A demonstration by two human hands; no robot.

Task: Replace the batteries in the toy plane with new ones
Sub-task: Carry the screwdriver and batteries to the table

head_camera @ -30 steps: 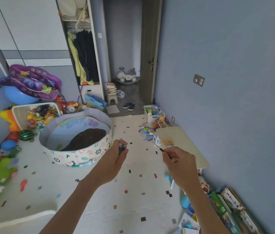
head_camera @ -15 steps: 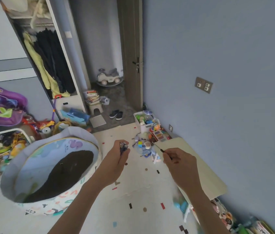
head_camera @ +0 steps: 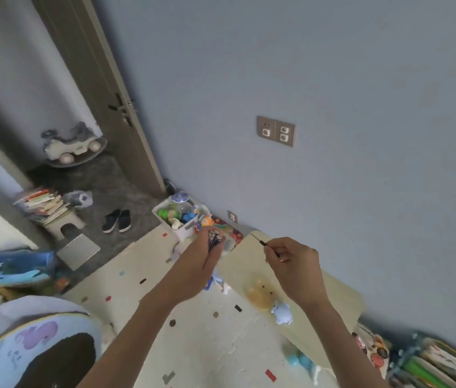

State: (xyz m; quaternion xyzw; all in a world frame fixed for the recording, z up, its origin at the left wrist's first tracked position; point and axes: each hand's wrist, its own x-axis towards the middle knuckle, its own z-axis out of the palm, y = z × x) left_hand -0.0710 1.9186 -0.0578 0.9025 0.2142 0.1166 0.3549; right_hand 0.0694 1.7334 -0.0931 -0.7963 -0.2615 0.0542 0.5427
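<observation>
My left hand [head_camera: 197, 264] is raised over the floor mat and grips a small bundle of dark batteries [head_camera: 214, 240], their ends pointing up. To its right, my right hand [head_camera: 294, 264] pinches a thin screwdriver [head_camera: 263, 243], whose tip points up and left over the low cream table [head_camera: 341, 292]. A small blue-and-white toy [head_camera: 217, 281], partly hidden below my left hand, lies on the mat; I cannot tell whether it is the plane.
A white bin of toys [head_camera: 178, 219] stands by the wall near the door. A round fabric play pool [head_camera: 25, 345] fills the lower left. Books [head_camera: 439, 365] lie along the wall at right. A blue animal figure [head_camera: 282, 313] sits on the table.
The view has swung right and closer to the wall and table. Both hands keep the same hold and stay in front of me.
</observation>
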